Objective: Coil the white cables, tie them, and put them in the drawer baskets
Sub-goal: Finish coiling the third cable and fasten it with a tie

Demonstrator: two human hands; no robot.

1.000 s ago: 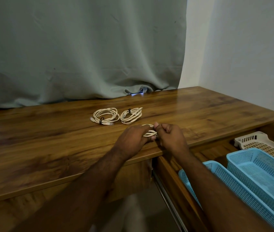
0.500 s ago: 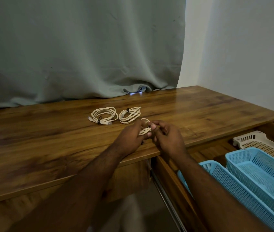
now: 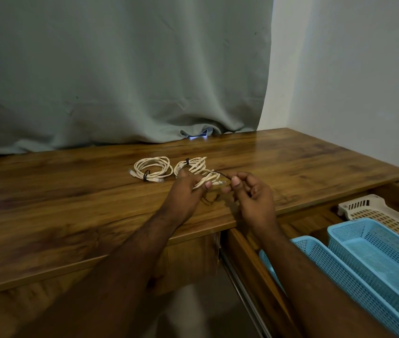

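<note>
Coiled cable [image 3: 207, 180] gripped in left-hand fingers [image 3: 205, 185], right fingers [image 3: 236, 181] pinching black tie [image 3: 221, 174], above wooden desk [image 3: 71, 203].

Wooden tabletop [image 3: 71, 215] with two coils.
A tied coil [image 3: 151, 168] lies just left of a second tied coil [image 3: 194, 164]; a curtain hem [image 3: 96, 142] rests along the back edge.

Three cable coils [image 3: 153, 169], three baskets [image 3: 354, 284].

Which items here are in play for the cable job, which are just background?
In play:
- left hand, gripping coiled cable
- right hand, pinching black tie
- two tied coils
- blue baskets
- white basket

Background:
- curtain
- desk
</note>
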